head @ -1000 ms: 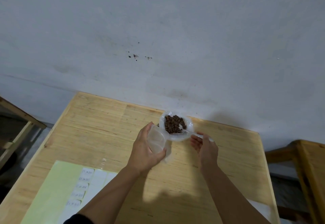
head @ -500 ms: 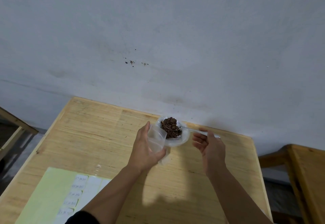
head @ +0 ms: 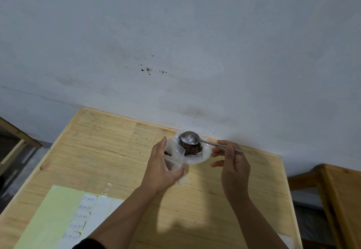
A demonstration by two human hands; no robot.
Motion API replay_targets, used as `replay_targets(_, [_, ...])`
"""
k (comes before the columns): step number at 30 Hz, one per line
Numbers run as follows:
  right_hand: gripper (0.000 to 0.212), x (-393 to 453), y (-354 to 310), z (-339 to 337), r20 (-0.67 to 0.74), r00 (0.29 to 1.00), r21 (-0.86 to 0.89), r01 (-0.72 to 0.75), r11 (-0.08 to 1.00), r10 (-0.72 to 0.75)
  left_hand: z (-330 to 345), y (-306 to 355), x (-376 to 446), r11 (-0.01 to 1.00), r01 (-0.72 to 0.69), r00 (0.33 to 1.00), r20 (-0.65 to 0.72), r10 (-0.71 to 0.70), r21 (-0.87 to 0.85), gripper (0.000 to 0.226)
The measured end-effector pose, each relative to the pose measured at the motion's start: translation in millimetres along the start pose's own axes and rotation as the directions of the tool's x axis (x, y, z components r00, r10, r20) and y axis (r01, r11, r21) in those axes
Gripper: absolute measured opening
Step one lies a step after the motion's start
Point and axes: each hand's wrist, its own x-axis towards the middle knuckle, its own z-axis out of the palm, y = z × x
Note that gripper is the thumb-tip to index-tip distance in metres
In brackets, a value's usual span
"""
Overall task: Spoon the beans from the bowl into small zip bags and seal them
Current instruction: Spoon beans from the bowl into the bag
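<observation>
Pale wood forms the bench, whose far edge is set against a grey wall. Near the far right corner of the bench a white bowl is seen, with dark brown beans heaped in it. A metal spoon is held over the bowl: its long axis runs roughly along the far edge of the bench, the bowl end pointing toward the left edge and the handle toward the right edge. The hollow of the spoon is turned up and appears bare of beans.

The handle is pinched by the right hand between thumb and forefinger, the other fingers being loosely curled below it; this hand is placed just to the right of the bowl. The small zip bag, of clear plastic, is gripped by the left hand, the fingers being curled round its left side and the thumb pressed under it. The bag is held just left of the bowl, touching or overlapping its rim, with its mouth opened toward the spoon. A few beans can be made out inside it.

Toward the near left corner of the bench a pale green sheet is laid, with a sheet of white labels bearing handwriting too small to read.
</observation>
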Motion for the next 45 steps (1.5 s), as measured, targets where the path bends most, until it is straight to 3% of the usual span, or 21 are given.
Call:
replay_targets(5, [0.027, -1.0, 42.3, -1.9, -0.05, 0.996, -0.195, -0.089, 0.977, 0.08, -0.6, -1.4, -3.5, 1.0, 0.011, 1.0, -0.002, -0.011, -0.003, 0.107])
replay_targets(9, [0.025, -11.4, 62.3, 16.9, -0.041, 0.94, 0.007, -0.34, 0.94, 0.34, 1.1, 0.0, -2.8, 1.0, 0.023, 1.0, 0.013, -0.023, -0.004, 0.107])
replay_targets(12, [0.025, -9.2, 62.8, 25.1, -0.024, 0.802, 0.236, -0.575, 0.783, 0.596, 1.4, 0.2, -2.5, 0.999, 0.033, 0.999, 0.027, -0.033, 0.002, 0.108])
replay_targets(15, [0.025, -4.1, 60.3, 21.4, -0.02, 0.73, 0.335, -0.639, 0.692, 0.684, 0.9, -0.8, -2.8, 0.999, 0.037, 0.998, 0.04, -0.037, 0.008, 0.109])
replay_targets(24, [0.03, 12.2, 29.9, -1.7, 0.016, 0.829, 0.385, -0.521, 0.761, 0.56, 3.7, 0.3, 2.4, 0.999, 0.042, 0.997, 0.058, -0.043, 0.021, 0.112])
replay_targets(29, [0.03, 9.4, 8.2, -2.6, 0.053, 0.889, 0.298, -0.449, 0.843, 0.455, 6.4, 2.2, 6.9, 0.999, 0.035, 0.997, 0.071, -0.037, 0.029, 0.114])
replay_targets(33, [0.026, 1.0, -1.6, 3.1, 0.109, 0.981, 0.045, -0.164, 0.985, 0.159, 8.7, 2.7, 8.2, 0.998, 0.037, 0.997, 0.065, -0.039, 0.043, 0.114])
replay_targets(36, [0.028, -1.7, -1.0, 1.6, 0.088, 0.996, 0.01, -0.01, 1.0, 0.009, 9.0, 1.0, 8.7, 0.998, 0.039, 0.997, 0.062, -0.043, 0.058, 0.114])
replay_targets(39, [0.027, 2.2, 14.4, -1.7, -0.046, 0.997, 0.004, -0.062, 0.998, 0.062, 8.6, -1.5, 7.8, 0.997, 0.032, 0.998, 0.059, -0.036, 0.065, 0.113])
replay_targets(41, [0.025, 2.6, 32.5, -2.8, -0.097, 0.988, -0.102, -0.127, 0.987, 0.118, 8.1, -2.4, 6.6, 0.998, 0.031, 0.998, 0.053, -0.034, 0.053, 0.114])
replay_targets(45, [0.023, -6.1, 59.4, 7.5, -0.053, 0.966, -0.144, -0.257, 0.956, 0.252, 7.5, -2.7, 4.3, 0.999, 0.035, 0.998, 0.046, -0.036, 0.029, 0.114])
